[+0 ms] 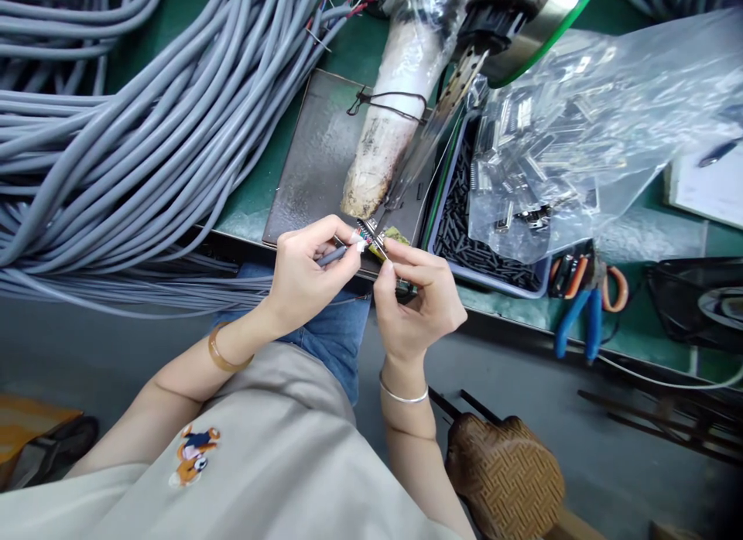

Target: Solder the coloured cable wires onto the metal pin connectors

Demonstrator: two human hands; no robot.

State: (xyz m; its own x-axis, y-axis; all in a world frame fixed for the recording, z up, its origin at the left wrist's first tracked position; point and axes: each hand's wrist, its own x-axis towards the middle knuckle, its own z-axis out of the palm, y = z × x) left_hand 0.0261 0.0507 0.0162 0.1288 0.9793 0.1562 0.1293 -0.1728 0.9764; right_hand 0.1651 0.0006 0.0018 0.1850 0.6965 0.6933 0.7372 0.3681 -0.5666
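I watch the left hand [299,273] pinch a grey cable [332,255], coloured wires [365,234] meeting the silvery connector [378,242] the right hand [421,296] pinches over a dark plate [316,169]; a scorched tube [386,130] crowds close.

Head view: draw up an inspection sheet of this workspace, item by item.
Surface: green bench, bearing a dark plate.
Things in hand: gray cable with coloured wires; small metal part, too small to identify.
Clutter: plastic bag partly over a tray of black pieces; blue-handled pliers.
Hands: left hand pinches the gray cable; right hand pinches the small metal part.
Cables: large gray bundle at left.
Surroundings: brown seat, gray floor.
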